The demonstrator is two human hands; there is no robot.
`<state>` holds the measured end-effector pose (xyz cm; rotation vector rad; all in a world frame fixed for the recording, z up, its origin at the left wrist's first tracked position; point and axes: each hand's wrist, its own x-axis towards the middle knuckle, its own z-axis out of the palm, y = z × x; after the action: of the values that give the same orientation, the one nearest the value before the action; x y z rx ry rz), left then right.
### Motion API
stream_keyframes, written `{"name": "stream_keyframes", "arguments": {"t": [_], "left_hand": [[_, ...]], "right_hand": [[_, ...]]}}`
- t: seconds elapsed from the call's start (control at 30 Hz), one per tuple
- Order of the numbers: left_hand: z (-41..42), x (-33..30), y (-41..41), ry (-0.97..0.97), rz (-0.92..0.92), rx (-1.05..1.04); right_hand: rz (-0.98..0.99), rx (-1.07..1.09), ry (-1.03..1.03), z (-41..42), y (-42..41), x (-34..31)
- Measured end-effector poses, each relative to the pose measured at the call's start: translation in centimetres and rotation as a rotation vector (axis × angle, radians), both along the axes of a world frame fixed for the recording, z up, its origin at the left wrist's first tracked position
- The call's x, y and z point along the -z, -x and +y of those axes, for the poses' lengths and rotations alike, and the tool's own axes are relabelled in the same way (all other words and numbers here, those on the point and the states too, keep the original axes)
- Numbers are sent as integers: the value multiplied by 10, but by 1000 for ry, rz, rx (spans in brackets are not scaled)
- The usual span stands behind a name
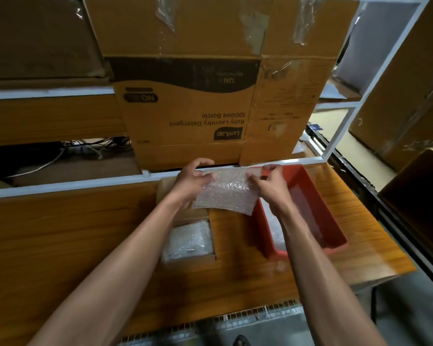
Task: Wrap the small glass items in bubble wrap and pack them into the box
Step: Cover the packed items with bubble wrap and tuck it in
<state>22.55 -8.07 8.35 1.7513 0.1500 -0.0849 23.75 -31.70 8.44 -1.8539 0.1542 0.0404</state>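
Note:
A sheet of clear bubble wrap (225,193) is held up above the wooden table between both hands. My left hand (191,179) grips its left edge, thumb on top. My right hand (269,182) pinches its upper right corner with fingers curled. Below the sheet, a small open cardboard box (211,236) sits on the table with bubble-wrapped bundles (188,242) inside. To the right stands a red plastic tray (310,196) with more clear wrap near its front left corner. No bare glass item is visible; whether the held sheet encloses one I cannot tell.
A large brown detergent carton (198,96) stands right behind the hands on a white-framed shelf (60,187). More cartons fill the shelves left and right. Cables (85,149) lie in the dark gap at the left. The wooden table (235,278) ends at a wire grid in front.

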Motion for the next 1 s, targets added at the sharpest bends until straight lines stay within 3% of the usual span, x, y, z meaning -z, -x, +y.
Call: {"name": "stream_keyframes", "arguments": {"t": [0.13, 0.23, 0.33, 0.43, 0.73, 1.0], "left_hand": [[18, -2, 5, -16, -16, -34], [32, -3, 11, -21, 21, 9], [49, -4, 18, 31, 58, 145], [60, -2, 20, -98, 60, 221], [69, 2, 18, -337, -35, 72], [76, 12, 22, -72, 2, 51]], "right_hand": [[-51, -274, 279, 12, 4, -12], [-122, -366, 449, 21, 8, -18], [-184, -360, 463, 27, 8, -18], [-211, -348, 490, 34, 7, -17], [-294, -318, 527, 47, -7, -9], [-148, -366, 362, 55, -2, -6]]}}
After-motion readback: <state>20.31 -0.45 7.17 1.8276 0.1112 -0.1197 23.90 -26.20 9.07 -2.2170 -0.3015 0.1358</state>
